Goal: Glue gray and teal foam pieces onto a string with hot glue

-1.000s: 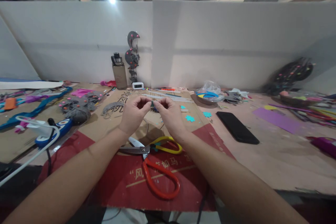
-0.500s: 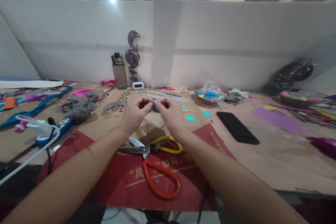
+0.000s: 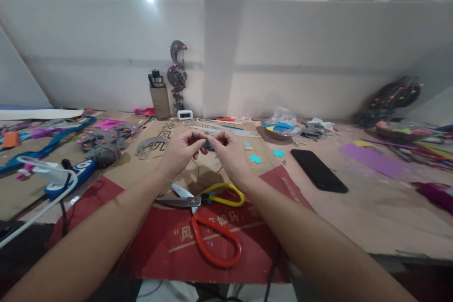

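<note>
Left of the centre of the frame, a brownish bottle (image 3: pixel 161 104) stands upright near a small white device (image 3: pixel 185 115). Above this device, dark grey crescent shapes (image 3: pixel 173 71) with pink dots are against the white wall (image 3: pixel 283 42). At the right of the frame, a black phone (image 3: pixel 318 171) lies flat on the table (image 3: pixel 361 222), and a purple sheet (image 3: pixel 370 160) lies farther right

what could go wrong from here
The open scissors have their blades toward the left forearm, so lowering it might risk a nick. The thin cord below the hands could snag on them. The tiny piece pinched between left hand and right hand might slip.
</note>
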Action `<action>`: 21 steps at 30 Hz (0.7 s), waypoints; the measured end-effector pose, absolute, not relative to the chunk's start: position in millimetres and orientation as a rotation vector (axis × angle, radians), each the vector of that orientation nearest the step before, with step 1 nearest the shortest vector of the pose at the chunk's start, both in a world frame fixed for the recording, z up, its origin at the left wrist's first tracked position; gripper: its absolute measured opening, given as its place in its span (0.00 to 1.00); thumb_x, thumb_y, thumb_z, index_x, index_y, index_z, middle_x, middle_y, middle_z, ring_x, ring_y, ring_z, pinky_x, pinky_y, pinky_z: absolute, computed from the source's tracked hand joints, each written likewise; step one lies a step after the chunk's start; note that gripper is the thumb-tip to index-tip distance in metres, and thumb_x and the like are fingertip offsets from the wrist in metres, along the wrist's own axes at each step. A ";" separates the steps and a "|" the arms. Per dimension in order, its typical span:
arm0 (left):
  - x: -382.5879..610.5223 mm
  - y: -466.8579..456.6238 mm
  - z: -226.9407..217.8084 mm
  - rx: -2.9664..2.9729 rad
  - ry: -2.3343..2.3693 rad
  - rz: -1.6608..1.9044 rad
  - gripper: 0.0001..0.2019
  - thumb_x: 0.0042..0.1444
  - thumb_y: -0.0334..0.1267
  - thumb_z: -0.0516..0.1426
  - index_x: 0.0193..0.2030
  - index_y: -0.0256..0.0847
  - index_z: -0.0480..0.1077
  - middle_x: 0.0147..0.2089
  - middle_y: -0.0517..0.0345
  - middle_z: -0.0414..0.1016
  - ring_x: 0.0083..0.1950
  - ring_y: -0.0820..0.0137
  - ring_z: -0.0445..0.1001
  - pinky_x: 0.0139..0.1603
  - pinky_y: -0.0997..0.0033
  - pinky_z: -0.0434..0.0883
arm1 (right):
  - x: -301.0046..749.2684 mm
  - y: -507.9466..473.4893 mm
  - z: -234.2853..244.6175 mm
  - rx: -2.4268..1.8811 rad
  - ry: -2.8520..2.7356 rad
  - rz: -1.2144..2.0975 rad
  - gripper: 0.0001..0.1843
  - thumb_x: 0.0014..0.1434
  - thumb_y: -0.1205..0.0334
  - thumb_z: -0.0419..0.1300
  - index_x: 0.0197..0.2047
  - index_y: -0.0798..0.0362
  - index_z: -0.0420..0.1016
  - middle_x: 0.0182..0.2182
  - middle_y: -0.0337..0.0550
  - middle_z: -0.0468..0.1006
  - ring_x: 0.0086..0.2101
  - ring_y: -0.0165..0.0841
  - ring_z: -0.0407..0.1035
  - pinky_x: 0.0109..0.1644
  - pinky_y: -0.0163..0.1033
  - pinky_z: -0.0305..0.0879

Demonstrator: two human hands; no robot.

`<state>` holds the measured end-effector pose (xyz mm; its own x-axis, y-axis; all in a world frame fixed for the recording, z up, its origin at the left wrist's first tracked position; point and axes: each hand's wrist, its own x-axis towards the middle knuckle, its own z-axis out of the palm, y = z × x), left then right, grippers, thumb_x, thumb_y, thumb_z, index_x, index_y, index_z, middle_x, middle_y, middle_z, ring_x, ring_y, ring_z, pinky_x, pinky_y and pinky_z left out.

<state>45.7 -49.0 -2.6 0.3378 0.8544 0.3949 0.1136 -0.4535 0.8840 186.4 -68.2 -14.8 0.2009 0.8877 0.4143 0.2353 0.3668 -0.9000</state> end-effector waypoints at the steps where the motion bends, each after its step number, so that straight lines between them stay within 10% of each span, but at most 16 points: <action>1: 45.5 -48.8 -2.7 1.813 0.870 1.173 0.10 0.53 0.42 0.57 0.37 0.36 0.71 0.25 0.58 0.73 0.21 0.77 0.65 0.23 0.77 0.63 | 186.4 -67.8 -15.5 -1.147 -1.328 0.629 0.14 0.52 0.52 0.58 0.26 0.54 0.67 0.20 0.33 0.62 0.22 0.24 0.54 0.27 0.32 0.52; 11: 43.5 -47.0 -4.4 1.812 0.876 1.177 0.09 0.53 0.40 0.56 0.37 0.37 0.69 0.22 0.60 0.71 0.20 0.78 0.63 0.22 0.77 0.61 | 188.6 -65.2 -19.9 -1.101 -1.339 0.653 0.17 0.51 0.52 0.60 0.42 0.52 0.69 0.20 0.30 0.60 0.23 0.25 0.56 0.27 0.31 0.54; 21: 47.4 -44.4 -9.0 1.658 0.774 1.215 0.11 0.50 0.38 0.60 0.37 0.37 0.64 0.25 0.61 0.70 0.26 0.72 0.72 0.25 0.75 0.65 | 186.0 -65.3 -18.2 -1.084 -1.355 0.737 0.10 0.51 0.56 0.57 0.30 0.55 0.72 0.24 0.40 0.75 0.26 0.28 0.67 0.30 0.33 0.61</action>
